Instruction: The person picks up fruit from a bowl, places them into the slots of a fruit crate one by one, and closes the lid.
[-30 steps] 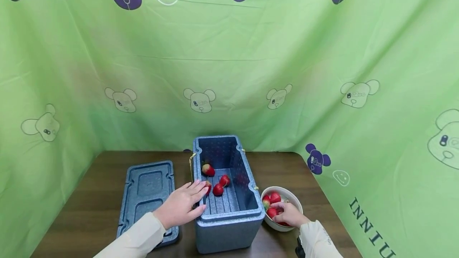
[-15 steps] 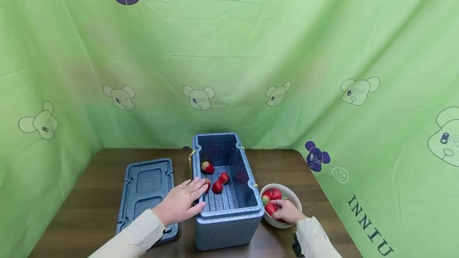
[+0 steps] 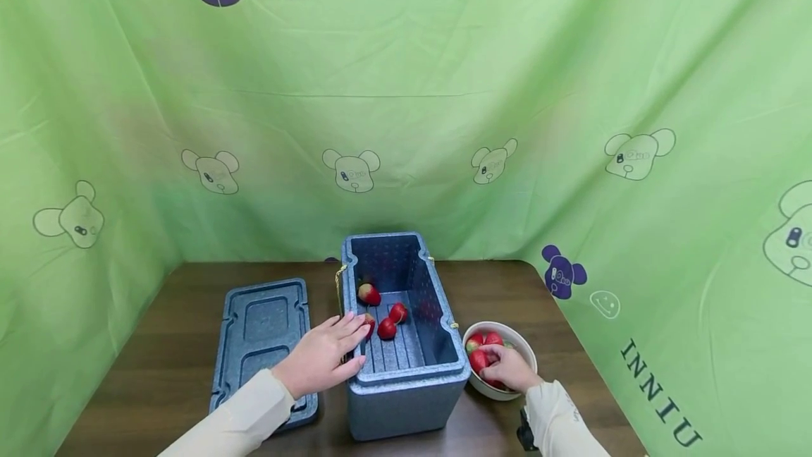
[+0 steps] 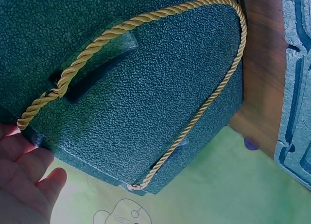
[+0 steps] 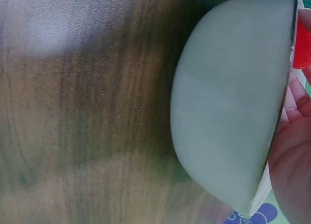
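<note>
My left hand (image 3: 320,355) rests with extended fingers on the left rim of a blue-grey foam box (image 3: 406,411). Inside the box lie several strawberries, among them a pale-topped strawberry (image 3: 368,295) and a red strawberry (image 3: 387,328); one near my left fingertips is partly covered. On the right, my right hand (image 3: 512,371) reaches into a white bowl (image 3: 530,357) and pinches a strawberry (image 3: 478,360) between thumb and fingers. Other strawberries (image 3: 493,338) sit around it in the bowl. In the right wrist view, the held strawberry (image 5: 302,46) shows at the bowl's rim.
The box's lid (image 3: 263,333) lies flat on the brown wooden table (image 3: 171,365), left of the box. A gold twisted cord (image 4: 194,119) hangs along the box's left side. The bowl stands close to the box's right wall. A green printed curtain (image 3: 406,125) surrounds the table.
My right fingers have closed around a strawberry in the bowl and lifted slightly with it. The left hand stays on the box rim. The head view has tilted a little.
</note>
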A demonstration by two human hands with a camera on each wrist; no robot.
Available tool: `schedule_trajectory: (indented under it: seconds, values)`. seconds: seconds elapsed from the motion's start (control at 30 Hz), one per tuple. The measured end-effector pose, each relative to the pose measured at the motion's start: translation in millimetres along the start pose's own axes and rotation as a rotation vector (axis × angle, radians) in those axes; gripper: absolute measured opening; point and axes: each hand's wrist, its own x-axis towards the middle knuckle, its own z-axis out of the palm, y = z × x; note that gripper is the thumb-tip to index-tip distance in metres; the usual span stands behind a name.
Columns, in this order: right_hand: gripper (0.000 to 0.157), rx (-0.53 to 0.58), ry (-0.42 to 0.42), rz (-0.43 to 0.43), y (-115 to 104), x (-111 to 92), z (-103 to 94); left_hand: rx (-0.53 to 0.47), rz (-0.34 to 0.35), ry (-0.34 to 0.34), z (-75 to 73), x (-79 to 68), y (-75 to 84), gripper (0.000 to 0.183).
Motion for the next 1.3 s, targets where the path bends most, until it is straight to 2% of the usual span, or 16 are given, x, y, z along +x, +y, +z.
schedule_trajectory:
  seconds: [0.37,0.77,1.0,1.13,1.3]
  values:
    - [0.045,0.006,0.022,0.007,-4.8,4.0,-7.7,-0.007,0.013,0.017,4.3,0.1,-1.3,0.052]
    - [0.045,0.063,0.039,0.061,-13.2,1.5,-12.3,-0.016,0.002,0.015,5.0,0.8,0.5,0.052]
    - [0.045,0.027,0.057,0.107,-24.1,5.1,-23.8,0.072,0.047,0.033,2.8,0.9,-1.9,0.052]
    - [0.046,0.045,0.068,0.113,-32.7,8.8,-33.9,0.102,0.069,-0.003,-1.7,0.9,-4.2,0.054]
    - [0.049,0.056,0.078,0.115,-42.1,13.2,-46.0,0.095,0.079,-0.065,-5.6,0.6,-6.7,0.058]
